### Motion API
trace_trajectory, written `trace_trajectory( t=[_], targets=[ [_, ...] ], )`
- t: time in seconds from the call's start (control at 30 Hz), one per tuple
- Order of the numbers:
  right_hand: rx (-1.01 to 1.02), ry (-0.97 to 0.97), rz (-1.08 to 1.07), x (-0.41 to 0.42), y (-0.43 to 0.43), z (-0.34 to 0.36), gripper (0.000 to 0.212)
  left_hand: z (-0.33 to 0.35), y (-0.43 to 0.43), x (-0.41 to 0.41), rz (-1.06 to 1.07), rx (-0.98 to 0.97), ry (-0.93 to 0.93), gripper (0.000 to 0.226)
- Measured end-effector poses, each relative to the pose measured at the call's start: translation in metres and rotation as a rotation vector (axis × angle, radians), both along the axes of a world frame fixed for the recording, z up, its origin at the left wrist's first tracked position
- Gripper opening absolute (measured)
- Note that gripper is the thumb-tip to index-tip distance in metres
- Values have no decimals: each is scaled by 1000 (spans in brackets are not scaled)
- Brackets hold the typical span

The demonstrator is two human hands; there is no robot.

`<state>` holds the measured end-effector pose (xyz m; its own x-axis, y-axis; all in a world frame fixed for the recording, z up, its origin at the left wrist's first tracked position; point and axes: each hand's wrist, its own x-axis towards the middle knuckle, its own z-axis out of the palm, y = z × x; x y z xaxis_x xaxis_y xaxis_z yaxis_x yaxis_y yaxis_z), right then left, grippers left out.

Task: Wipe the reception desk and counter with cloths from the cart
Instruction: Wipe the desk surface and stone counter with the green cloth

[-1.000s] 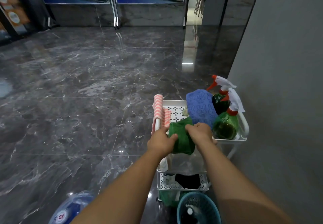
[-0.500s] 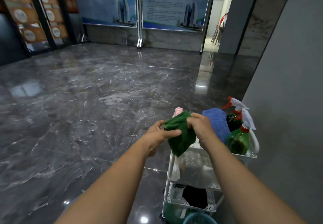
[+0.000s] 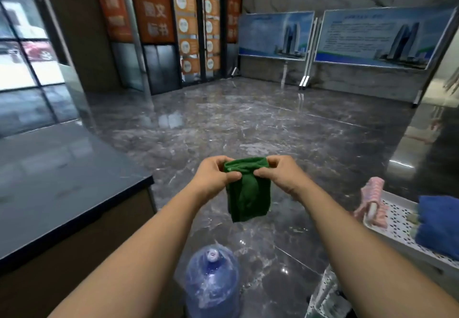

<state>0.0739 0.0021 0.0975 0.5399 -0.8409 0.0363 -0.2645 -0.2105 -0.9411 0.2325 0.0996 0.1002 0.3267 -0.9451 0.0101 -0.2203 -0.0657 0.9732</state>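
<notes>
Now the view has swung away from the cart, and the dark-topped table [image 3: 62, 188] fills the left side, its near right corner jutting toward the middle. A second ago it was out of sight altogether.

Just right of that corner, the left hand [image 3: 213, 178] pinches the upper left edge of the green cloth [image 3: 248, 193] between thumb and curled fingers. Below that hand a large blue water jug [image 3: 211, 285] stands on the marble floor.

The green cloth lay on the cart's top tier a second ago. It now hangs free over the floor, folded, between table and cart and touching neither. The right hand [image 3: 283, 176] pinches its upper right edge in the same way, thumb in front and fingers curled behind, so the top hem is drawn taut between the two hands.

Further right, a pink striped cloth [image 3: 372, 201] is draped over the rail of the cart [image 3: 395, 218]. A blue cloth [image 3: 439, 220] lies on the cart's perforated top tray at the frame's edge. The spray bottles seen earlier have dropped out of frame.

As I judge it, the fetching step is finished: the cloth is off the cart and the person has turned toward the table. No wiping has begun. The cloth probably needs shaking open or refolding into a pad, then bringing down onto the dark top near that right corner.
</notes>
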Motion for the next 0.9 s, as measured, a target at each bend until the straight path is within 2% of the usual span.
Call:
trace_trajectory(
  t=[0.17,0.23,0.47,0.67,0.9],
  targets=[
    [-53,-29,174,90,57,8,17,19,85,77,156,35,-357,22],
    [-69,-53,243,118,81,14,14,26,119,99,222,39,-404,18],
    [-112,-75,484,206,175,33,15,39,245,159,486,-39,-231,16],
    [-147,-62,665,269,255,35,35,34,342,199,644,-30,-140,22],
    [-93,-22,868,335,328,25,39,27,429,227,842,-25,-72,24]
  ],
)
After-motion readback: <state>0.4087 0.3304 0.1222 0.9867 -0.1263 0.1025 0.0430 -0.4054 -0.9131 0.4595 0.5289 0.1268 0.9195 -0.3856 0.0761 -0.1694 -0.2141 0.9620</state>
